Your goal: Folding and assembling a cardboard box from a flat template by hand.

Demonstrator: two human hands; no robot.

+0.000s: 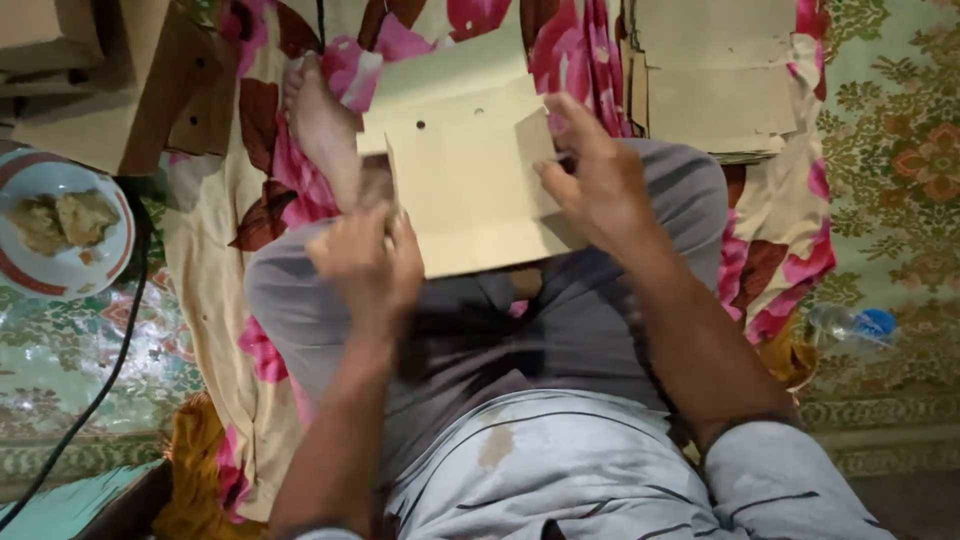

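While the tan card sheet [470,190] is resting across the person's folded knees, both hands are gripping it: the left hand [365,262] is pinching the lower left corner, and the right hand [600,180] is pressing a side flap [535,160] inward with thumb and fingers. To fold well, I judge the right fingers should be running along the crease line rather than bunching the flap (the two punched holes near the top are giving a handy check for squareness), while the left is keeping the sheet flat. Room is tight: a bare foot [320,120] is lying just beside the sheet's left edge, a stack of cut sheets [715,90] is sitting near on the right, and a plate with food [62,225] is standing well apart at the left.
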